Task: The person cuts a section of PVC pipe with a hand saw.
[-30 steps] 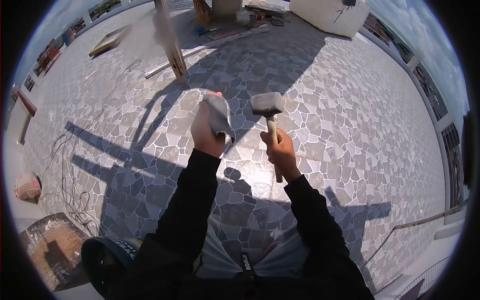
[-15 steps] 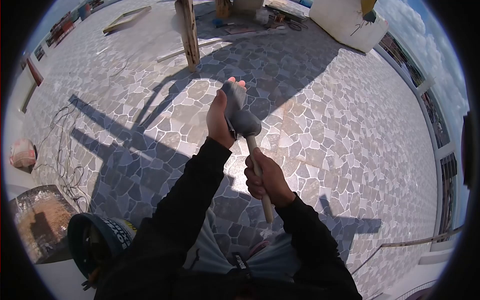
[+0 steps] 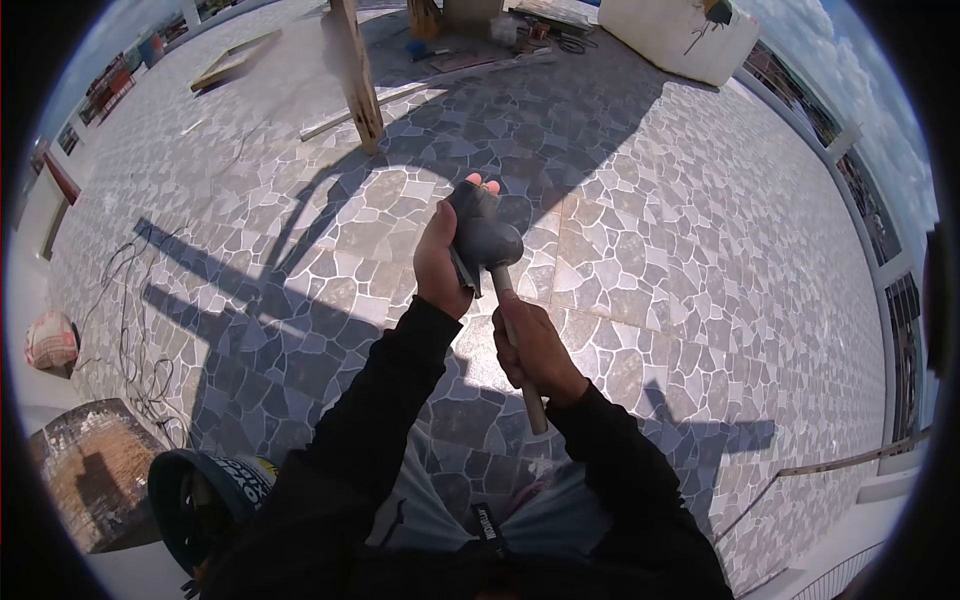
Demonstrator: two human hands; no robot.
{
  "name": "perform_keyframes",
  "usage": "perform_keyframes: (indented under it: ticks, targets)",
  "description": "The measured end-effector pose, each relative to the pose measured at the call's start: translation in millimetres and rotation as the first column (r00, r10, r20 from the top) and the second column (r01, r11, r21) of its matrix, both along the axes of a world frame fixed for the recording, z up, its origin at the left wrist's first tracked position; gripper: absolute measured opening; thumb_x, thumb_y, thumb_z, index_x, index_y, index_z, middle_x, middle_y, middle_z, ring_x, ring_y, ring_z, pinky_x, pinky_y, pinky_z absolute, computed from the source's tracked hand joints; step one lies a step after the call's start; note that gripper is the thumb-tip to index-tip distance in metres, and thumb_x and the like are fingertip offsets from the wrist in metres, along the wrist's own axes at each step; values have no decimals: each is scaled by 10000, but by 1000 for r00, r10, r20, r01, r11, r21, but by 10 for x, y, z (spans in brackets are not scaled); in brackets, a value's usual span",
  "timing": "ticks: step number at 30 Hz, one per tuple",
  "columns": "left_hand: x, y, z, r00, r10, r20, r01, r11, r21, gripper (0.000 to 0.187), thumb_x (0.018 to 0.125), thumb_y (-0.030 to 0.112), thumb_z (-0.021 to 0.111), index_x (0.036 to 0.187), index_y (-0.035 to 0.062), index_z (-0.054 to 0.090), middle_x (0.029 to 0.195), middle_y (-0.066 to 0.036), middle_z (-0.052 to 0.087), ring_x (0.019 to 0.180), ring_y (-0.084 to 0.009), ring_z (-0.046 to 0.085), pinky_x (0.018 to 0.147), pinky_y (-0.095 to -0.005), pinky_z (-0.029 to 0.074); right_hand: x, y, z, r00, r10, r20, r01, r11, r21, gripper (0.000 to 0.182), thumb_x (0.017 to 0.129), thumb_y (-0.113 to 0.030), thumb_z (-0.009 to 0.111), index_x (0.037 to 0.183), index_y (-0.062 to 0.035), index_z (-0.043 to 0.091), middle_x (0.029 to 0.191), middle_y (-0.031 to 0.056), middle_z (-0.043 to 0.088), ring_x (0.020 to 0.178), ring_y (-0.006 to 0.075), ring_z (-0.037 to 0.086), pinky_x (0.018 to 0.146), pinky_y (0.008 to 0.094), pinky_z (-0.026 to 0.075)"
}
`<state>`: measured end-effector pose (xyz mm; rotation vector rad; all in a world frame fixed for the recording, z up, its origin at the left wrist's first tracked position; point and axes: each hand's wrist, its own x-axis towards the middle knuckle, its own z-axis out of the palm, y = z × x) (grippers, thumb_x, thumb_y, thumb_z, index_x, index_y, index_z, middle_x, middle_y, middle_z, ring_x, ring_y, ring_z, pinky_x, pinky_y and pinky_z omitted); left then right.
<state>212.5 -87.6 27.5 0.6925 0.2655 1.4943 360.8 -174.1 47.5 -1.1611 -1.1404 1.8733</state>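
Note:
My right hand is wrapped round the pale wooden handle of a rubber mallet, whose round dark head points away from me. In my left hand lies a flat dark grey piece, gripped along its edge by the thumb, with fingertips showing past its far end. The mallet head overlaps the near right part of this piece in the view. Both hands are held in front of me above the patterned stone-look floor.
A dark bucket stands at lower left beside a stained board. Loose cable and a bundle lie to the left. Ahead is a wooden post, with a large white block beyond it to the right.
My left hand and the dark piece have come slightly lower in view, and the piece is turned a little. The mallet head stays close against it. The surroundings have shifted slightly left.

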Motion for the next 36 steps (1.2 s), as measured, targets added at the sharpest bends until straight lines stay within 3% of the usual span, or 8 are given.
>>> perform_keyframes:
  ticks: [4,10,14,18,20,24,32,36]
  targets:
    - [146,-37,37,993,16,120,-8,998,-68,646,1062,466,403,1538,38,310,1544,-175,404,1381,-305,448,1138,-473,386,21,132,-193,976,-157,148,113,957,269,476,1081,-447,342,784,-90,446,502,-12,407,318,91,386,311,237,305]
    - [-235,209,-17,977,113,-182,-84,983,161,648,1046,462,452,1484,-9,373,1439,-206,514,1326,-292,513,1114,-414,433,60,-3,160,994,111,-1,-111,991,-69,454,1078,-472,357,833,-101,452,524,-29,366,359,71,339,332,246,298]
    - [-147,53,46,997,-61,53,56,995,88,572,1068,385,407,1466,-26,383,1425,-183,536,1317,-273,526,1089,-381,453,72,31,182,989,149,8,-148,987,-70,446,1082,-455,358,840,-96,464,527,-25,387,358,75,352,335,247,312]
    - [129,-75,40,987,27,155,-18,998,-58,607,1070,456,390,1511,41,351,1522,-165,432,1373,-289,460,1121,-457,406,-23,176,-266,974,-125,189,73,963,260,449,1084,-408,355,811,-74,479,550,1,443,365,95,389,344,265,332]
    - [115,-47,15,985,-8,173,21,997,-73,612,1071,461,381,1523,52,332,1525,-161,429,1355,-293,477,1116,-452,415,-75,248,-578,867,-428,254,131,689,712,458,1082,-415,352,816,-65,482,546,0,444,374,99,409,352,271,336]
    - [-184,114,21,986,-5,169,13,999,-48,574,1063,441,414,1487,56,378,1485,-152,477,1313,-272,514,1099,-466,444,-52,1,-116,995,41,90,-54,988,141,456,1082,-428,340,811,-83,463,543,-8,443,371,100,413,347,264,338]
    - [50,-78,60,906,-97,412,174,972,-155,536,1078,404,334,1525,109,364,1543,-111,427,1410,-299,426,1185,-482,333,-26,349,-401,812,-420,406,-21,673,739,454,1075,-384,404,868,-1,533,592,100,528,533,223,558,522,396,410]
    - [-74,-1,37,858,-155,490,221,972,-80,504,1067,373,379,1490,99,385,1528,-127,435,1409,-301,424,1186,-502,332,42,265,-215,998,16,65,-33,961,274,303,1066,-350,482,935,-77,487,579,48,504,417,167,487,393,330,371]
